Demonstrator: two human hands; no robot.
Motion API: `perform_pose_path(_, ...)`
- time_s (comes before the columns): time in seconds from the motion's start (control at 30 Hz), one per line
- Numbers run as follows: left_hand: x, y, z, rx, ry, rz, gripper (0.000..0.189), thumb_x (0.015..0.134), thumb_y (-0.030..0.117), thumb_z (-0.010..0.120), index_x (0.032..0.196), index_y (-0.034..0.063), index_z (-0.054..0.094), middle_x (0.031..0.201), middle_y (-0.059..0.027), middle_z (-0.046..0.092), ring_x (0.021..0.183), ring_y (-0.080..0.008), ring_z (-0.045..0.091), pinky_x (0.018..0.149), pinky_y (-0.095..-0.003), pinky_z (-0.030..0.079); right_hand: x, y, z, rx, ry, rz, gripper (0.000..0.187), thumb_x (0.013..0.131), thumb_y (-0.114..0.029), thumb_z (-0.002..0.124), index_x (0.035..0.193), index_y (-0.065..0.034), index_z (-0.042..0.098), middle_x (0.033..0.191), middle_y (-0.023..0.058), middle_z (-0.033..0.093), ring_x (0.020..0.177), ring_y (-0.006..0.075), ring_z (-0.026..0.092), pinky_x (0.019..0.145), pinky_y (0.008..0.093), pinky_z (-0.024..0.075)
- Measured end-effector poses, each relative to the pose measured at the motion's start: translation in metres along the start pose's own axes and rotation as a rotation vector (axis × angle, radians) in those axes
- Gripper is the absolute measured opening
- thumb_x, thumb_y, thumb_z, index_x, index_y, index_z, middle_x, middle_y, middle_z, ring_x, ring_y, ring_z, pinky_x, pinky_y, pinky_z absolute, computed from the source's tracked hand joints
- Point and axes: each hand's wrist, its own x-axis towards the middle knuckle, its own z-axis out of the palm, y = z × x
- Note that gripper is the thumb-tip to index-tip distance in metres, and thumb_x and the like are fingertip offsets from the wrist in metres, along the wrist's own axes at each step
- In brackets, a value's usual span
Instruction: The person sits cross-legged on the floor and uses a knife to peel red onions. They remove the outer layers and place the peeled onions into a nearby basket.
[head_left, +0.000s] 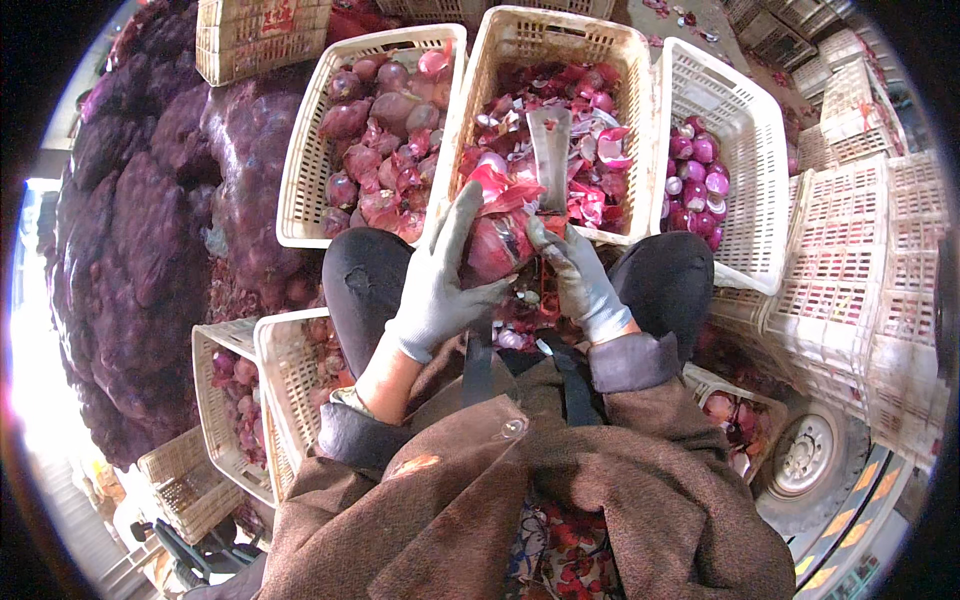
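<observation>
My left hand (442, 270), in a pale work glove, holds a large red onion (496, 244) above the gap between my knees. Loose pink-red skin (504, 189) stands up from the onion's top. On the onion's other side, the gloved fingers of my right hand (574, 266) press against it. A small orange-red piece (555, 223) shows beside those fingers; what it is, I cannot tell. Just beyond, a flat grey strip (551, 154) rises over the middle plastic crate (639, 135), which holds onion skins and scraps.
Unpeeled onions (382, 142) fill the left crate (304, 180); peeled purple onions (697, 176) lie in the right crate (757, 150). Bulging mesh sacks (142, 247) stand at left. Stacked crates (832, 262) and a wheel (806, 454) are at right. More onion crates (281, 390) sit by my left leg.
</observation>
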Motion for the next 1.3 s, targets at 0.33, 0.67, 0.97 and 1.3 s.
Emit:
perform_pose_path(0.33, -0.031, 0.015, 0.007, -1.268, 0.153, -0.438, 0.065, 0.079, 0.0, 0.069, 0.138, 0.0014, 0.043, 0.135, -0.0106, 0.051, 0.121, -0.0215, 0.053, 0.102, -0.037, 0.045, -0.023, -0.007, 0.013, 0.18, -0.079, -0.115, 0.045, 0.091, -0.023, 0.064, 0.128, -0.001, 0.05, 0.114, 0.0009, 0.059, 0.102, 0.0081, 0.056, 0.091, 0.0237, 0.0436)
perform_pose_path(0.67, -0.041, 0.024, 0.011, -1.019, 0.076, -0.665, 0.072, 0.081, 0.005, 0.073, 0.142, 0.002, 0.035, 0.128, -0.0101, 0.053, 0.114, -0.016, 0.055, 0.093, -0.0307, 0.048, -0.041, -0.021, 0.033, 0.052, -0.046, -0.072, 0.034, 0.085, -0.013, 0.074, 0.113, -0.0014, 0.059, 0.099, 0.0029, 0.066, 0.089, 0.0058, 0.058, 0.08, 0.0234, 0.0488)
perform_pose_path(0.97, -0.045, 0.035, 0.017, -0.947, 0.137, -0.503, 0.096, 0.073, 0.01, 0.081, 0.147, -0.0027, 0.023, 0.135, -0.0164, 0.05, 0.117, -0.0196, 0.054, 0.097, -0.0315, 0.046, -0.045, -0.022, 0.041, -0.075, 0.056, -0.116, 0.033, 0.082, -0.013, 0.077, 0.109, -0.0016, 0.061, 0.094, 0.0033, 0.068, 0.08, 0.0063, 0.061, 0.069, 0.0217, 0.051)
perform_pose_path(1.3, -0.055, 0.024, 0.012, -0.851, 0.044, -0.495, 0.078, 0.073, 0.01, 0.081, 0.139, 0.0006, 0.04, 0.124, -0.0099, 0.056, 0.106, -0.0156, 0.057, 0.091, -0.0296, 0.047, -0.054, -0.014, 0.047, -0.199, 0.124, -0.101, 0.028, 0.085, -0.009, 0.072, 0.111, -0.0029, 0.062, 0.083, -0.0028, 0.064, 0.064, 0.0013, 0.05, 0.054, 0.0193, 0.0406)
